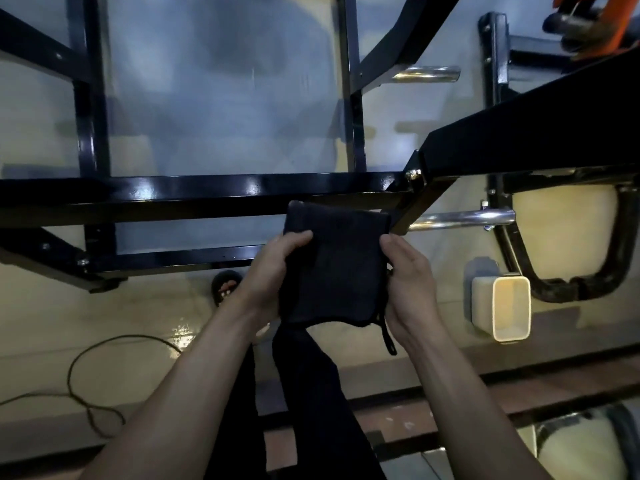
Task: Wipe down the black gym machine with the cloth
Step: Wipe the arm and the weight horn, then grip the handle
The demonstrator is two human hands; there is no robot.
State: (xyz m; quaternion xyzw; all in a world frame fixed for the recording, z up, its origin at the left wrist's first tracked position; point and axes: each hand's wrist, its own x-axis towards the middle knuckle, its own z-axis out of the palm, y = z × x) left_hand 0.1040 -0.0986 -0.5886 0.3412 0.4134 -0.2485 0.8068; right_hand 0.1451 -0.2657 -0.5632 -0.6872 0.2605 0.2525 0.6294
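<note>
Cloth (334,268): dark, folded, held up between both hands in front of the machine's (194,190) glossy black crossbar. Left hand (277,268) gripping left edge, thumb curled over the front. Right hand (410,282) gripping right edge likewise. Small loop hanging off the lower right corner. Pale bin (502,311) on floor, right. Cable (86,379) lower left.

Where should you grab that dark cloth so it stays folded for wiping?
Probably by its two side edges, one hand from each side. The cloth is folded flat into a rough square; the left hand and right hand already pinch opposite edges, keeping its face flat.
</note>
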